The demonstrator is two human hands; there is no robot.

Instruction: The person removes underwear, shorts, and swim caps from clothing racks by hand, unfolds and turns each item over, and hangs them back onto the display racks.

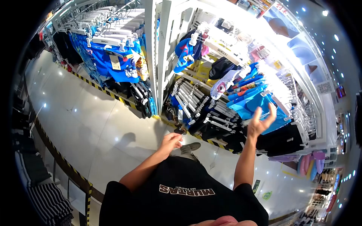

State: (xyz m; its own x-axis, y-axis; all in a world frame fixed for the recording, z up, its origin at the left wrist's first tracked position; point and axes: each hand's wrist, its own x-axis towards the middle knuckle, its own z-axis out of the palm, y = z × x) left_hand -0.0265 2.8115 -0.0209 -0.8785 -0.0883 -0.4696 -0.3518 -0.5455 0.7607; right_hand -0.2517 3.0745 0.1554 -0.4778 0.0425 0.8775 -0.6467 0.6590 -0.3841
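Note:
My right hand is raised in front of the hanging clothes, fingers spread apart and holding nothing I can see. Behind its fingertips are light blue swim shorts on a white hanger; whether they touch cannot be told. Black shorts hang just to the right. My left hand is held low over the floor before my body, its fingers curled in loosely with nothing visible in them. Closest to it are the white hangers with dark garments on the lower rail.
Blue printed swim trunks hang on the left rack, beyond a white upright post. Swim caps hang at centre. Black-and-yellow tape edges the rack base. Striped folded clothes lie at lower left. Pool floats are at right.

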